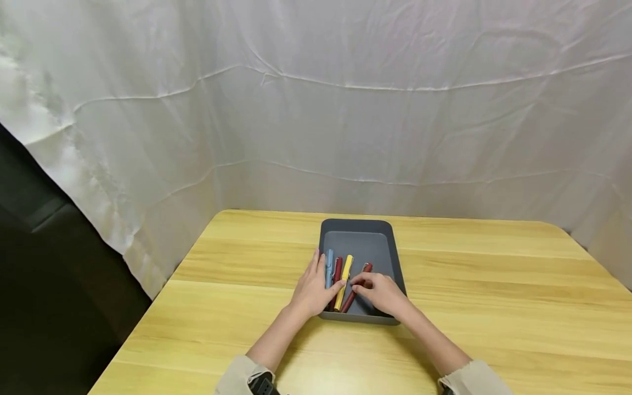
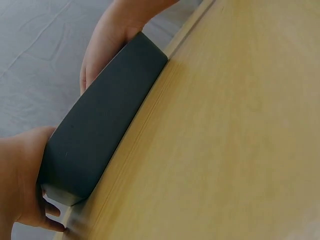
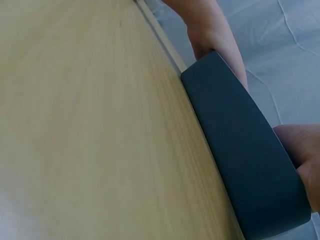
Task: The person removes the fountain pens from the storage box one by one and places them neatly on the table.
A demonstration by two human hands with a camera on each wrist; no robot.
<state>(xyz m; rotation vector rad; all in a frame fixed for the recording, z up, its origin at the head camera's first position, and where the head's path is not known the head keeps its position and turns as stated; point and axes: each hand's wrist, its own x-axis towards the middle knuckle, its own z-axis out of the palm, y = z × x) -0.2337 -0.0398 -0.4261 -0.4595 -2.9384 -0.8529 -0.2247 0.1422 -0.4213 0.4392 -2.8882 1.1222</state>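
In the head view a dark grey tray [image 1: 356, 226] holds a blue pen [image 1: 329, 269], a red pen [image 1: 338, 267], a yellow pen [image 1: 347, 270] and a dark red pen [image 1: 348, 302] in its near half. My left hand [image 1: 313, 289] lies over the tray's left edge with its fingers extended, its thumb reaching across the pens to the yellow one. With curled fingers my right hand [image 1: 384, 293] pinches the dark red pen, which slants; the fingers cover its middle. Both wrist views show the tray's near wall [image 2: 102, 120] and hide the pens.
The tray stands on a light wooden table [image 1: 494, 285], near its far edge. Behind the table hangs a pale cloth [image 1: 395, 126]. Something black [image 1: 44, 263] stands to the left, beyond the table's edge.
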